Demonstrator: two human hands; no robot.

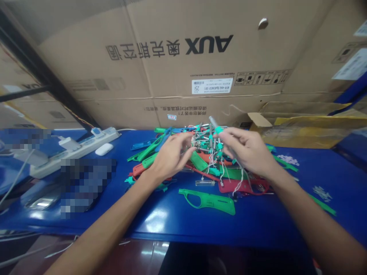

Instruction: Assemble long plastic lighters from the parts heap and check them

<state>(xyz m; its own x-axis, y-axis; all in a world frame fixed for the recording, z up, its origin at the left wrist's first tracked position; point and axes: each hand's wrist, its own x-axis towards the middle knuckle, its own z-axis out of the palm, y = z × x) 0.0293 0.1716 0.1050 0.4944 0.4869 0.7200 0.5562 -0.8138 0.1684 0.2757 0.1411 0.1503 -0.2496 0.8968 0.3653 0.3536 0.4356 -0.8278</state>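
Observation:
My right hand (248,151) is closed on a grey metal lighter tube (213,123) with a teal-green plastic part and dangling white wires. The tube points up and away from me. At the left of the pile, my left hand (174,152) has thumb and forefinger apart, their tips among the small parts. Between and behind my hands lies a heap of similar metal tubes with teal parts (205,145). Red and green lighter shell halves lie around them, including a red shell (237,186). One green shell half (220,202) lies closest to me, near a clear small tank (205,183).
The blue table (177,225) carries a white power strip (77,151) and a white oval case (104,149) at left. Large cardboard boxes (172,84) stand behind. An open carton (304,131) sits back right. Small pale pieces (322,193) lie at right.

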